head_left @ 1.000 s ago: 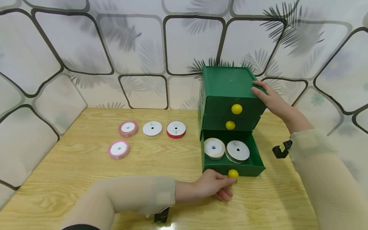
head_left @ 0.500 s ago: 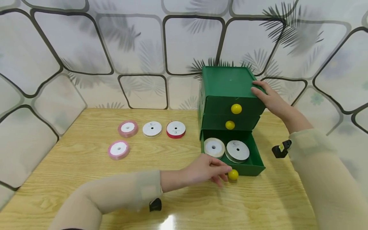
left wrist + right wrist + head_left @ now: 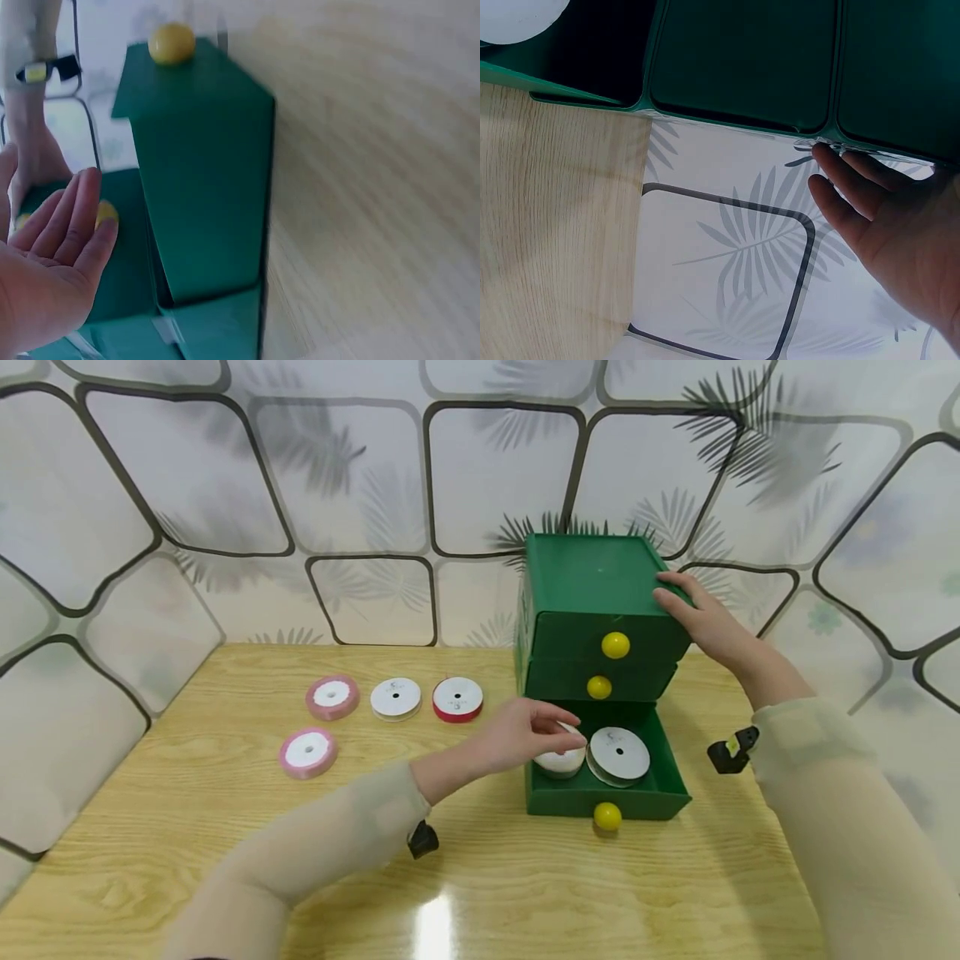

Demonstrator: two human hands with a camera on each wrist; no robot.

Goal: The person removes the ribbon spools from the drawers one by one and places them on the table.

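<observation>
A green cabinet with yellow knobs stands at the right of the table. Its bottom drawer is pulled out and bears two ribbon spools. My left hand, fingers loosely bent, hovers over the drawer's left part and partly covers the cream ribbon spool. Whether it touches that spool is hidden; the left wrist view shows its fingers stretched out. Beside it lies the white ribbon spool. My right hand rests on the cabinet's top right edge.
Left of the cabinet lie a red ribbon spool, a white spool and two pink ones, an upper pink spool and a lower pink spool. A patterned wall covering rises behind the wooden table.
My left hand has left the bottom drawer's knob and moved up and back, over the cream spool. The right hand stays on the cabinet; the drawer stays pulled out.
</observation>
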